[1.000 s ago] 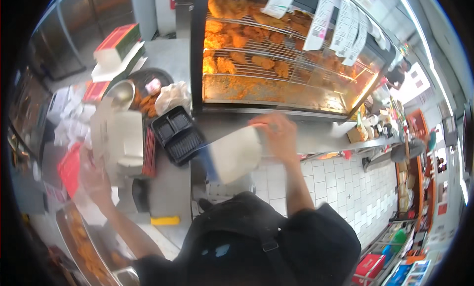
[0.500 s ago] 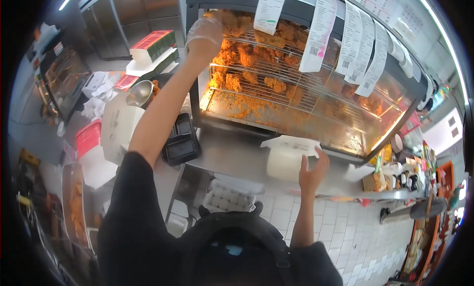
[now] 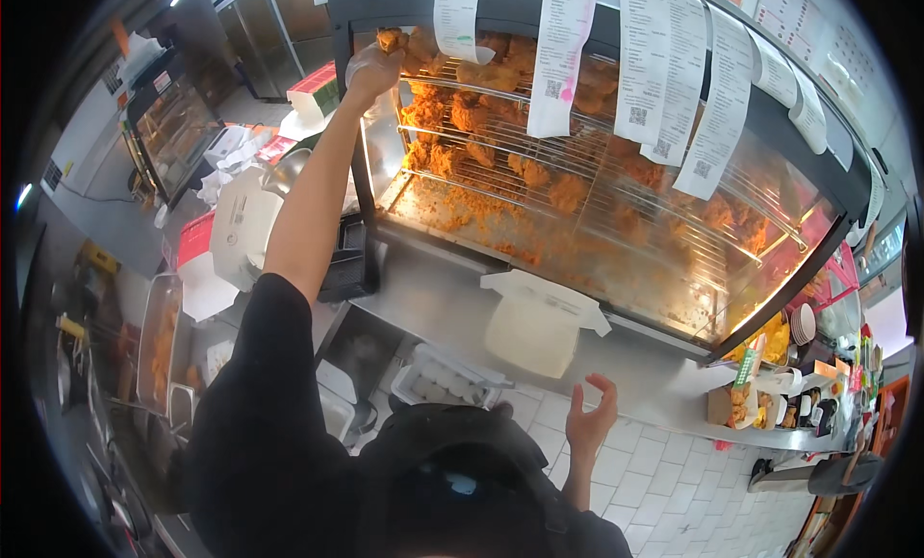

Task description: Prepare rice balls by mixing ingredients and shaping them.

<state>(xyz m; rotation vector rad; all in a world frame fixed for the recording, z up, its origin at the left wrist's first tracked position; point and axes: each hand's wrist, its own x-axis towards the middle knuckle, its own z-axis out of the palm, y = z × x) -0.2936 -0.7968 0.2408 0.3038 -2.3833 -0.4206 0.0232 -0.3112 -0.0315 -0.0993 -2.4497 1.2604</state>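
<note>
My left hand (image 3: pixel 373 74), in a clear plastic glove, is raised at the upper left corner of a lit warming cabinet (image 3: pixel 348 14). Its fingers close round a piece of fried chicken (image 3: pixel 391 40), whose top sticks out above them. More fried chicken (image 3: pixel 469 112) lies on the wire racks inside. On the steel counter before the cabinet stands an open white cardboard box (image 3: pixel 529 338); its inside is hard to make out. Apart from that box, nearer to me, my right hand (image 3: pixel 590 418) is bare and holds nothing, thumb and fingers spread.
Long paper receipts (image 3: pixel 563 57) hang over the cabinet's front. A black plastic tray (image 3: pixel 348 264), another open white carton (image 3: pixel 243 226) and a metal bowl (image 3: pixel 286 170) sit left of it. Eggs (image 3: pixel 445 380) fill a tray below the counter. Someone (image 3: pixel 837 474) stands far right.
My left hand has drawn slightly left at the cabinet's corner, and a piece of chicken now shows in its fingers. My right hand has come away from the white box toward me.
</note>
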